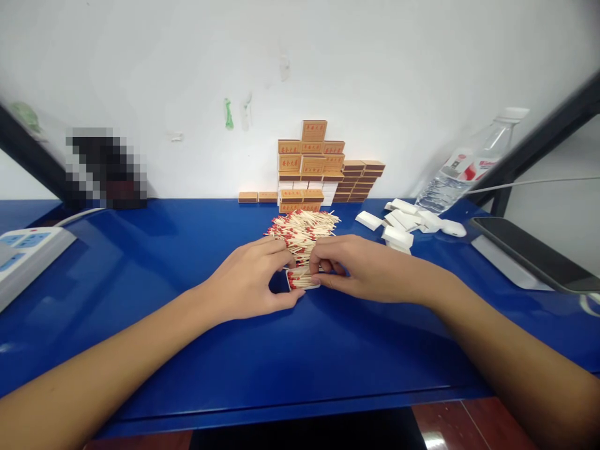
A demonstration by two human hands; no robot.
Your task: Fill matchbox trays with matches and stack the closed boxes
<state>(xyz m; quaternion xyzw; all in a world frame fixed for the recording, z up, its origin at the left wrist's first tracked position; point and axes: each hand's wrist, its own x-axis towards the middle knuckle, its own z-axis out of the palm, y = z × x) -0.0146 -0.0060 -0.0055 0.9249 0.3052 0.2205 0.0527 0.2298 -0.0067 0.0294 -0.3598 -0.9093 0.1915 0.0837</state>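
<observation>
A small white matchbox tray (304, 279) full of red-tipped matches sits on the blue table (290, 356), between my two hands. My left hand (253, 275) curls round its left end, thumb and fingers closed on it. From the right, my right hand (360, 269) pinches the matches in the tray with bent fingers. Just behind lies a loose pile of matches (304, 229).
Stacked orange matchboxes (313, 165) stand against the white wall. Several empty white trays (403, 225) lie to the right, beside a plastic bottle (469, 169) and a phone (534, 253). A power strip (23, 256) is at the left edge.
</observation>
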